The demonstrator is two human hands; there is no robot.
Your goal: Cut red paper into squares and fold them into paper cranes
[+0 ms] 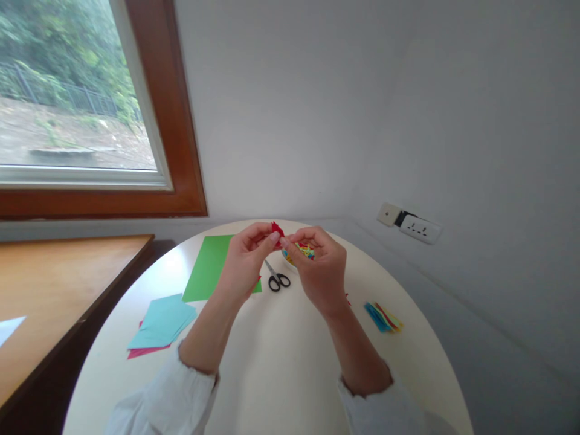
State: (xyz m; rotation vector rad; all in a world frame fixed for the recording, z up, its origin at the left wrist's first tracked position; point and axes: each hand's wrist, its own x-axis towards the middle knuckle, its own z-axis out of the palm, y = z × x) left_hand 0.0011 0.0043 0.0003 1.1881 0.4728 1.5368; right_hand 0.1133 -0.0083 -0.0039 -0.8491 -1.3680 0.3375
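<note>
Both hands meet above the far half of the round table, pinching a small red piece of paper [277, 228] between thumbs and fingertips. My left hand [248, 257] grips it from the left, and my right hand [319, 266] has its thumb and fingertip at the piece's lower right edge. Beneath and between the hands lie scissors [278, 281] with black handles, their blade tips partly hidden by my left hand. Behind my right hand sits a bowl of multicoloured paper bits [304, 250], partly covered by the fingers. A green sheet [206, 269] lies under my left hand.
Light blue paper sheets [163, 323] rest on pink paper [147, 351] at the left of the white table [272, 374]. Coloured paper strips [383, 317] lie at the right. A wooden surface [67, 272] stands left, below the window. A power socket [420, 229] is on the wall.
</note>
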